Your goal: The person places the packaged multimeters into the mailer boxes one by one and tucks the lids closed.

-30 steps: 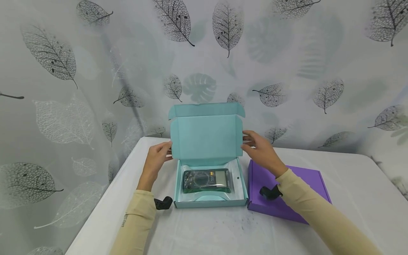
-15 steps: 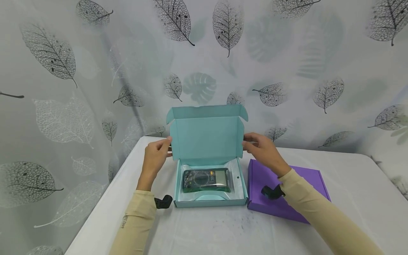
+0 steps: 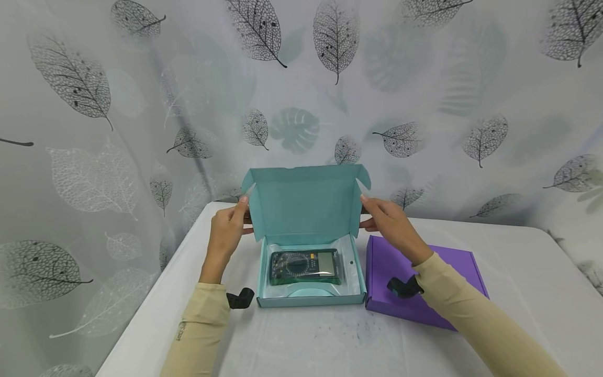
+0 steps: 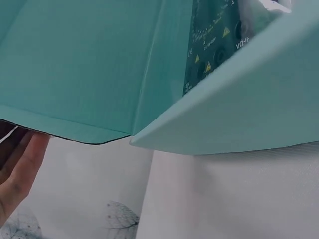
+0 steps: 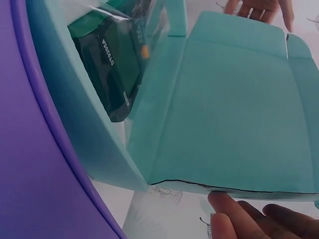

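The turquoise cardboard box (image 3: 311, 301) sits on the table with its lid (image 3: 306, 204) raised and leaning toward me. Inside lies a black multimeter (image 3: 301, 266) in a clear plastic bag; the right wrist view shows its casing under the film. My left hand (image 3: 226, 230) holds the lid's left side flap, thumb near the upper corner, other fingers partly hidden behind. At the opposite flap, my right hand (image 3: 391, 225) holds the right edge, some fingers behind the lid. Right fingertips (image 5: 219, 199) meet the flap's edge in the right wrist view.
A closed purple box (image 3: 452, 277) stands close against the turquoise box's right side, beneath my right forearm. A white cloth covers the table (image 3: 282, 340). Behind hangs a leaf-patterned curtain (image 3: 301, 78). A black wrist-worn device (image 3: 241, 298) juts from my left sleeve.
The lid has tilted forward, its top edge dropping in the head view and its inner face darkening. Both hands moved with it, thumbs shifting up along the side edges. The multimeter has not moved.
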Tool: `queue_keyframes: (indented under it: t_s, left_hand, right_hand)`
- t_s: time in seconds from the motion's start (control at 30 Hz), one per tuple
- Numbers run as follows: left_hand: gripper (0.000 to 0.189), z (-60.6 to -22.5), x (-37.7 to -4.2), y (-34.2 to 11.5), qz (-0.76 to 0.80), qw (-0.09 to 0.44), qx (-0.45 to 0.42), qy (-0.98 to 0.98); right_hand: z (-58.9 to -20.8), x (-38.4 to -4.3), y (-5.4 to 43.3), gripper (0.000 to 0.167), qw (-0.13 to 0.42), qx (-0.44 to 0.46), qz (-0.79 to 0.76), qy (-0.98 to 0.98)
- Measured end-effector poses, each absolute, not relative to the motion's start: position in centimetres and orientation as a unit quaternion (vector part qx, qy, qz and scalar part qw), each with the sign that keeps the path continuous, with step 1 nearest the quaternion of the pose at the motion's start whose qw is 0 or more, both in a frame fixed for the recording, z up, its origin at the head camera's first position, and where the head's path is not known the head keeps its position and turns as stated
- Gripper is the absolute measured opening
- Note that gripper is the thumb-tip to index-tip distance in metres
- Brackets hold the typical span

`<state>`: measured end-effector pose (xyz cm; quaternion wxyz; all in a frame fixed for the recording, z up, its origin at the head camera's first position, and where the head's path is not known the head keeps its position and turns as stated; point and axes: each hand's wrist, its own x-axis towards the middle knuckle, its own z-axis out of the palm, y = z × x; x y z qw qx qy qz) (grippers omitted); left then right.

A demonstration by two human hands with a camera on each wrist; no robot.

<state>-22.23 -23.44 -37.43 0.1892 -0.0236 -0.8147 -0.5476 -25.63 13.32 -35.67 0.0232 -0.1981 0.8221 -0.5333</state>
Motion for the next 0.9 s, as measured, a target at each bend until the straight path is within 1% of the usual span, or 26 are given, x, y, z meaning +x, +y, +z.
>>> queue_keyframes:
  t_s: [0.23, 0.5, 0.9]
  left_hand:
    - [0.059, -37.1, -21.9, -23.3, -0.552, 0.17, -0.025, -0.816]
    - [0.06, -36.6, -21.7, -23.4, -0.553, 0.131, -0.023, -0.822]
    - [0.055, -36.1, -21.4, -23.4, -0.581, 0.064, -0.032, -0.811]
  right_hand:
    - [-35.8, -25.4, 13.3, 0.066, 0.025, -0.196, -0.54, 0.818]
    - [-35.9, -25.0, 13.2, 0.065, 0.03, -0.191, -0.548, 0.814]
    - [-36.2, -24.6, 13.4, 0.067, 0.031, -0.175, -0.537, 0.825]
